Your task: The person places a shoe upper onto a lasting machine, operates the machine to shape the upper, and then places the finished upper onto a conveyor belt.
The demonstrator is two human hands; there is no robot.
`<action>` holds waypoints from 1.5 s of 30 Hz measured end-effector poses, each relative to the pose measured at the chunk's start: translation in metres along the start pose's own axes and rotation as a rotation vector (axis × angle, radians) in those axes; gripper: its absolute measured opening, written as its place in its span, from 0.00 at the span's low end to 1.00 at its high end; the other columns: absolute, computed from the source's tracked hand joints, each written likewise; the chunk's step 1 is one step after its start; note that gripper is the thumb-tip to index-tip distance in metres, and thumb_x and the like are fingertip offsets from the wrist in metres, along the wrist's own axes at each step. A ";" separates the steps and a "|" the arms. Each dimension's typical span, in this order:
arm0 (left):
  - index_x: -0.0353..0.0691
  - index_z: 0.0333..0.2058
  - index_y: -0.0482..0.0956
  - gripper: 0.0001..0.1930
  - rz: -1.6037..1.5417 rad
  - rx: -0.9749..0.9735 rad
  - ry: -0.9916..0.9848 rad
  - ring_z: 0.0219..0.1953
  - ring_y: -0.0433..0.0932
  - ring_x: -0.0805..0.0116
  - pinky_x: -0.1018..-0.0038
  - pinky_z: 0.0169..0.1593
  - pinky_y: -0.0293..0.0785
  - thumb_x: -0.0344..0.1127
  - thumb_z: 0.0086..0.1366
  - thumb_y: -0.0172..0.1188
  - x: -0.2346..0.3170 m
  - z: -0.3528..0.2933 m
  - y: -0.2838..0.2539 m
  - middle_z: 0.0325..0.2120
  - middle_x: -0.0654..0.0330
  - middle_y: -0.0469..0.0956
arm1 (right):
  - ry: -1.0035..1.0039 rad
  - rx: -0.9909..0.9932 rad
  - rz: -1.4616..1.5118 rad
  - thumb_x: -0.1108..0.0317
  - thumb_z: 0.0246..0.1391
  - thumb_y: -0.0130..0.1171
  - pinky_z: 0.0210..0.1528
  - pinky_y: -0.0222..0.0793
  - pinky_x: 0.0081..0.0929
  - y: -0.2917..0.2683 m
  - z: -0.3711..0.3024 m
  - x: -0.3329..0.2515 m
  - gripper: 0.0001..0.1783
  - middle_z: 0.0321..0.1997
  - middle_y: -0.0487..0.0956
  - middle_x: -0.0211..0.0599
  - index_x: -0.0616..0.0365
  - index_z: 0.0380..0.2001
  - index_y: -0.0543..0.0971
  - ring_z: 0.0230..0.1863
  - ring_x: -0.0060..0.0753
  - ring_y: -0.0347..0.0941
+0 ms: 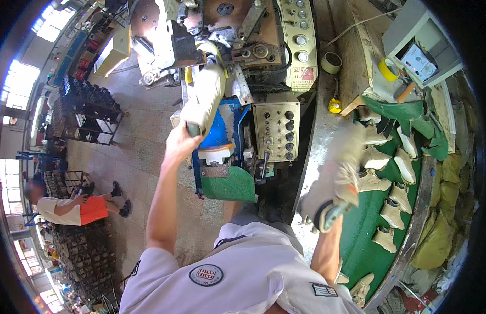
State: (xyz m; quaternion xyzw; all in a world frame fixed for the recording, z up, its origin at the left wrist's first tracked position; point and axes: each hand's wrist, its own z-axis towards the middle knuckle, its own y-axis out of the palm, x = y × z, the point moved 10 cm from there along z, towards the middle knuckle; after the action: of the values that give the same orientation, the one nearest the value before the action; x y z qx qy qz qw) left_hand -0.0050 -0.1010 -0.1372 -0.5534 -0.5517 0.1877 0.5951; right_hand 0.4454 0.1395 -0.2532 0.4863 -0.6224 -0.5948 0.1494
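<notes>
My left hand [184, 140], bare, grips the heel end of a beige shoe upper [206, 99] stretched over a last. Its toe end reaches under the machine head [201, 52], above a blue part [218, 128] of the machine. My right hand [329, 191] wears a grey-beige work glove with a dark, greenish cuff. It is smeared by motion over the edge of a green-lined rack [358, 230]. A blurred beige shape extends from the glove; whether it is gloved fingers or a held upper is unclear. Several beige shoe uppers [392, 214] lie on the green lining.
A control panel with knobs [277, 131] stands right of the blue part. A tape roll [332, 63], a yellow tape measure [335, 104] and a yellow tape roll [389, 69] lie at the right. Across the floor, a person [70, 206] works beside racks [91, 112] of dark items.
</notes>
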 end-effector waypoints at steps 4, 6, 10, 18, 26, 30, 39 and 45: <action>0.30 0.63 0.69 0.30 -0.698 -0.212 0.075 0.52 0.80 0.62 0.69 0.55 0.76 0.32 0.64 0.65 -0.020 0.002 0.015 0.54 0.49 0.79 | 0.182 -0.093 -0.188 0.55 0.60 0.61 0.61 0.70 0.36 0.120 0.093 0.080 0.35 0.61 0.75 0.45 0.64 0.65 0.68 0.59 0.38 0.73; 0.30 0.64 0.68 0.30 -1.006 -0.374 0.087 0.50 0.80 0.67 0.72 0.52 0.77 0.33 0.66 0.64 0.025 0.000 0.022 0.56 0.51 0.78 | 0.230 -0.145 -0.264 0.58 0.59 0.61 0.60 0.71 0.34 0.161 0.136 0.123 0.34 0.59 0.76 0.45 0.66 0.64 0.68 0.57 0.36 0.74; 0.30 0.57 0.76 0.25 -1.134 -0.424 0.155 0.41 0.82 0.74 0.77 0.45 0.79 0.40 0.66 0.64 0.050 0.045 0.029 0.47 0.56 0.82 | 0.200 -0.200 -0.393 0.62 0.59 0.61 0.57 0.73 0.29 0.208 0.192 0.162 0.33 0.56 0.78 0.46 0.69 0.63 0.68 0.53 0.34 0.78; 0.27 0.51 0.80 0.20 -1.270 -0.080 0.023 0.35 0.85 0.69 0.75 0.39 0.84 0.26 0.60 0.67 -0.012 0.102 0.002 0.40 0.52 0.84 | 0.076 -0.072 -0.549 0.68 0.56 0.66 0.61 0.69 0.28 0.246 0.248 0.196 0.34 0.60 0.77 0.43 0.70 0.64 0.70 0.57 0.31 0.74; 0.26 0.55 0.76 0.23 -1.387 0.161 0.025 0.40 0.83 0.70 0.78 0.45 0.79 0.24 0.61 0.65 -0.030 0.124 -0.007 0.44 0.50 0.83 | 0.018 -0.021 -0.399 0.72 0.58 0.64 0.56 0.72 0.25 0.251 0.298 0.223 0.25 0.55 0.81 0.39 0.66 0.59 0.76 0.52 0.27 0.76; 0.26 0.53 0.77 0.18 -1.561 -0.050 -0.163 0.42 0.83 0.70 0.76 0.45 0.79 0.34 0.70 0.58 -0.031 0.105 0.055 0.44 0.52 0.83 | -0.033 0.056 -0.429 0.71 0.58 0.66 0.55 0.73 0.25 0.224 0.304 0.234 0.25 0.54 0.81 0.42 0.71 0.57 0.77 0.51 0.29 0.77; 0.28 0.49 0.79 0.16 -1.583 -0.200 -0.011 0.40 0.84 0.68 0.74 0.46 0.81 0.35 0.73 0.52 -0.023 0.102 0.091 0.42 0.54 0.84 | 0.036 0.196 -0.402 0.69 0.58 0.67 0.49 0.76 0.26 0.213 0.298 0.236 0.18 0.45 0.84 0.41 0.70 0.48 0.81 0.43 0.30 0.79; 0.28 0.51 0.79 0.18 -1.567 -0.146 -0.038 0.43 0.83 0.68 0.74 0.48 0.80 0.39 0.76 0.49 -0.025 0.102 0.096 0.44 0.55 0.83 | 0.017 0.248 -0.507 0.67 0.59 0.67 0.50 0.75 0.25 0.192 0.297 0.237 0.20 0.46 0.84 0.39 0.70 0.50 0.81 0.45 0.28 0.79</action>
State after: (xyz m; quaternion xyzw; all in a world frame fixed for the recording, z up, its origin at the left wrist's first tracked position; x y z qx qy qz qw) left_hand -0.0644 -0.0458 -0.2540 -0.0375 -0.8020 -0.3141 0.5067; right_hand 0.0222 0.0955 -0.2501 0.6459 -0.5476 -0.5285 -0.0594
